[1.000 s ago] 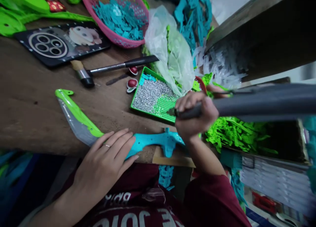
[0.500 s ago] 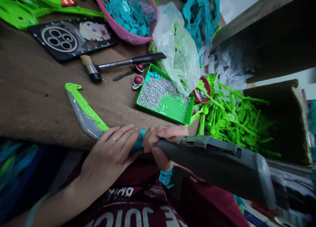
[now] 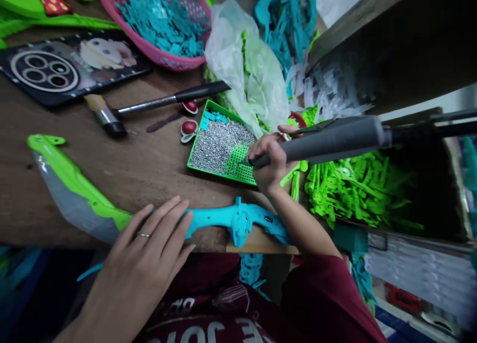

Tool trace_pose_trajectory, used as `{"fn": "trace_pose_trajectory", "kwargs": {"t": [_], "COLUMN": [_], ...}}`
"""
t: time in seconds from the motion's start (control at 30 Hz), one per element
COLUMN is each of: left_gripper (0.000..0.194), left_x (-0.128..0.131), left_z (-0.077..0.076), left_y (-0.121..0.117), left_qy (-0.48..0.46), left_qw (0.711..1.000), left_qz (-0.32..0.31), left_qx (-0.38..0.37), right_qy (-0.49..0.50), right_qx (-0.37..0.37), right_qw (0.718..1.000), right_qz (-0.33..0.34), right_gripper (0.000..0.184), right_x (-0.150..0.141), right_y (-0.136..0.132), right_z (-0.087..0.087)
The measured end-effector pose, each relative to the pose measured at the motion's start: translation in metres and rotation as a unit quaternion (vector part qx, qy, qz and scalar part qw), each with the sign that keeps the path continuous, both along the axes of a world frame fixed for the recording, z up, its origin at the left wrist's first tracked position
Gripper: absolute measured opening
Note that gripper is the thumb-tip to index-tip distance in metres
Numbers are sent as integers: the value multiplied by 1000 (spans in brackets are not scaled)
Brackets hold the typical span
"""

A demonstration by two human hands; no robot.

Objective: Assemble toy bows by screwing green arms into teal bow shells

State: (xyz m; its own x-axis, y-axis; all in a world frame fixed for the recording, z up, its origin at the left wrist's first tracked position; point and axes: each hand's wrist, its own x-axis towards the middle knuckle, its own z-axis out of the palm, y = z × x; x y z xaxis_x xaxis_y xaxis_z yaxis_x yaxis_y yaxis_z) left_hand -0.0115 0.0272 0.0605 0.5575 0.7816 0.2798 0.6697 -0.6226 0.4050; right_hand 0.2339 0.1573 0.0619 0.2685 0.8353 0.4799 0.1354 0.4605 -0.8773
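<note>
My left hand (image 3: 149, 246) lies flat with fingers spread on a toy knife, where its teal handle (image 3: 231, 218) meets the green-and-silver blade (image 3: 70, 194), at the near edge of the wooden table (image 3: 141, 169). My right hand (image 3: 270, 161) is closed round a grey electric screwdriver (image 3: 328, 141), whose tip rests over a green tray (image 3: 223, 149) holding several small silver screws. The ring finger of my left hand wears a ring.
A hammer (image 3: 156, 104) lies behind the tray. A pink basket (image 3: 160, 22) of teal parts, a clear plastic bag (image 3: 246, 67), a dark printed card (image 3: 67, 67) and two red-and-white pieces (image 3: 189, 119) sit farther back. Green plastic parts (image 3: 357, 189) fill a box at right.
My right hand has lifted the screwdriver from the knife handle back to the screw tray. My left hand stays pressed on the knife, which now shows more of its teal handle.
</note>
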Motion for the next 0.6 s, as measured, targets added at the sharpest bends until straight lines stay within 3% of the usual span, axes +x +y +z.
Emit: {"fn": "trace_pose_trajectory", "kwargs": {"t": [0.17, 0.37, 0.5, 0.6], "left_gripper": [34, 31, 29, 30], "left_x": [4, -5, -3, -1], "left_z": [-5, -10, -12, -13], "left_y": [11, 23, 18, 14], "left_qy": [-14, -34, -10, 14], "left_qw": [999, 998, 998, 998], "left_qz": [8, -8, 5, 3], "left_qx": [-36, -54, -59, -53], "right_qy": [48, 37, 76, 91], "right_qx": [13, -3, 20, 24], "right_qw": [998, 999, 996, 994], "right_qz": [45, 33, 32, 49], "right_gripper": [22, 25, 21, 17], "right_x": [1, 3, -7, -22], "right_y": [-2, 2, -6, -36], "right_z": [-16, -22, 0, 27]}}
